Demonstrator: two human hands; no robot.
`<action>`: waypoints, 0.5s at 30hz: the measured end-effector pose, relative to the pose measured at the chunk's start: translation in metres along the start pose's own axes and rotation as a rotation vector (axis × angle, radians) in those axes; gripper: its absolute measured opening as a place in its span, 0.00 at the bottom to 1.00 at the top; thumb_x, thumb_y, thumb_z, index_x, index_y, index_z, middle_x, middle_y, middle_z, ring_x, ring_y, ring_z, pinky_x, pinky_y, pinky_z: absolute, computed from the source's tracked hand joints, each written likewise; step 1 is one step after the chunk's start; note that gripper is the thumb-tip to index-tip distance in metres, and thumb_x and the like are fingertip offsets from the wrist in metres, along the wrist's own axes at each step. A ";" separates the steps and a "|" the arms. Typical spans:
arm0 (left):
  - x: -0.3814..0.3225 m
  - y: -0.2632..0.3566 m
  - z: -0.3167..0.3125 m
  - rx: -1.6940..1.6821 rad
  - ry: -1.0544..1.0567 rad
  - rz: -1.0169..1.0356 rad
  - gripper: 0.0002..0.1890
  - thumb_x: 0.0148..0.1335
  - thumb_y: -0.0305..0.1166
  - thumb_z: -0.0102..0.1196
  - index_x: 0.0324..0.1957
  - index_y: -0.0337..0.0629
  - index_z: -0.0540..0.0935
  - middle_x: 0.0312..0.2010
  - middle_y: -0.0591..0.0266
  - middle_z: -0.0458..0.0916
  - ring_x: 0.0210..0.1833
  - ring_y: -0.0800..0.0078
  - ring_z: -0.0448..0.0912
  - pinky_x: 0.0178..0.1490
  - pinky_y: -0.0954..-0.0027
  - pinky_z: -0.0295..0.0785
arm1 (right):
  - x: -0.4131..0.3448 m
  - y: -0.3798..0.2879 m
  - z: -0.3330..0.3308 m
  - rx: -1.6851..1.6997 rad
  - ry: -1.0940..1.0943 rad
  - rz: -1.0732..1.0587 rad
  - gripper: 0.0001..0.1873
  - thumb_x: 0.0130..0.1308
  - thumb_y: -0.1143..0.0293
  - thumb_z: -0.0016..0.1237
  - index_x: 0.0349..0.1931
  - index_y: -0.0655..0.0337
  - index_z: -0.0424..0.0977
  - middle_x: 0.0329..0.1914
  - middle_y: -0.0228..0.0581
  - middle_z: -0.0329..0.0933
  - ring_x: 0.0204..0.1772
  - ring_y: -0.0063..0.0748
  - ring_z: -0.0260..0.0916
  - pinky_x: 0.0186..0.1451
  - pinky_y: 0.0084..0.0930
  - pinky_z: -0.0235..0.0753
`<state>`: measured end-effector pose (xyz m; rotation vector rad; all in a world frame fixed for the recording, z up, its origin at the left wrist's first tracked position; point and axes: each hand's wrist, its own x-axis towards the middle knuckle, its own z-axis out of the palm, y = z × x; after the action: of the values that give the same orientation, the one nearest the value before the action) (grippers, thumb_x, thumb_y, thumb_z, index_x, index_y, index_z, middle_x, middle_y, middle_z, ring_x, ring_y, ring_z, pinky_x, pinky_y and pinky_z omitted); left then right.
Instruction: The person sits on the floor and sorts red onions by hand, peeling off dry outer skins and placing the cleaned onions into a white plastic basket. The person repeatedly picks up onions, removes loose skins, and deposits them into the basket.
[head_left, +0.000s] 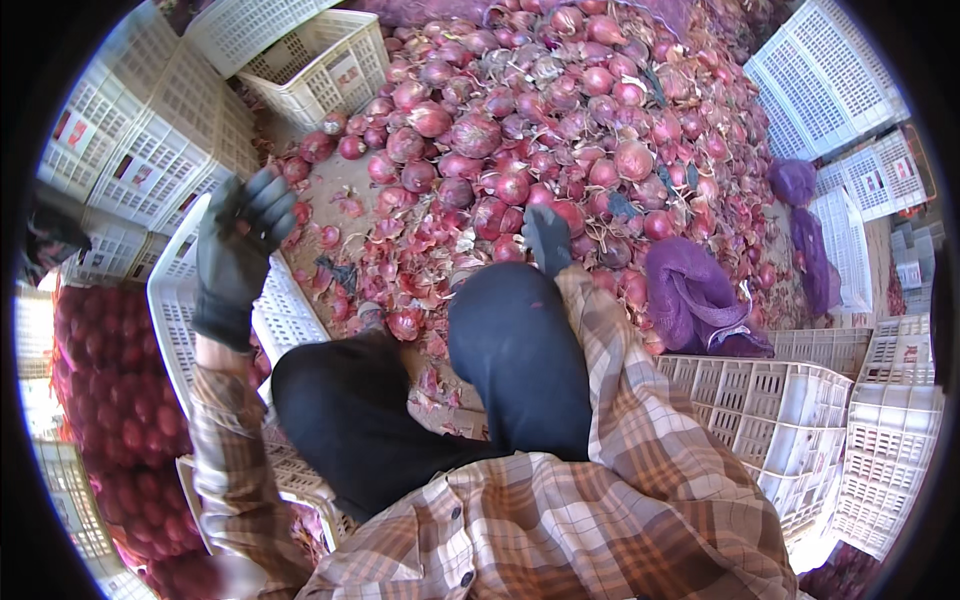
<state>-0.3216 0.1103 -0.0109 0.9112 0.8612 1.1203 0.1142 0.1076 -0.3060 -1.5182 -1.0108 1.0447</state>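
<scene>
My left hand (244, 259), in a dark grey glove, is raised over a white plastic crate (176, 330) at my left. Its fingers are curled, and whether anything is inside them is unclear. In front of my right knee, my right hand (547, 238), gloved too, reaches down to the near side of a large heap of red onions (517, 112). Its fingertips are beside a red onion (568, 219); a grip cannot be made out. Loose onion skins (405, 262) litter the ground between the heap and my feet.
Stacked white crates (150, 157) stand at left, and another crate (330, 82) stands beyond. A purple mesh sack (686, 300) lies right of my right hand, near more crates (757, 412). Filled red mesh sacks (116, 375) are at far left. A crate (307, 480) is beside my left thigh.
</scene>
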 end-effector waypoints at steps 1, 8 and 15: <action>0.017 -0.002 0.005 0.047 -0.138 0.056 0.32 0.75 0.52 0.40 0.65 0.32 0.67 0.57 0.53 0.77 0.57 0.67 0.78 0.64 0.63 0.71 | -0.016 0.010 0.005 -0.178 0.035 -0.040 0.14 0.70 0.61 0.50 0.46 0.61 0.77 0.36 0.34 0.79 0.37 0.24 0.74 0.36 0.27 0.74; 0.126 -0.088 0.079 -0.307 -0.125 -0.046 0.29 0.73 0.46 0.44 0.67 0.36 0.64 0.65 0.45 0.70 0.67 0.53 0.70 0.71 0.51 0.63 | -0.052 0.044 0.007 -0.530 0.109 -0.170 0.15 0.65 0.61 0.53 0.43 0.64 0.78 0.38 0.47 0.81 0.42 0.46 0.78 0.46 0.38 0.76; 0.065 -0.317 0.042 -0.731 0.510 -0.529 0.21 0.68 0.42 0.47 0.56 0.38 0.78 0.60 0.51 0.76 0.62 0.54 0.75 0.65 0.50 0.71 | -0.025 0.062 0.036 -0.902 -0.004 -0.107 0.30 0.62 0.50 0.53 0.58 0.59 0.68 0.58 0.54 0.71 0.47 0.57 0.77 0.47 0.49 0.76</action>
<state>-0.1566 0.1093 -0.2929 -0.2181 0.9228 1.0797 0.0790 0.0838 -0.3685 -2.1226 -1.6718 0.5084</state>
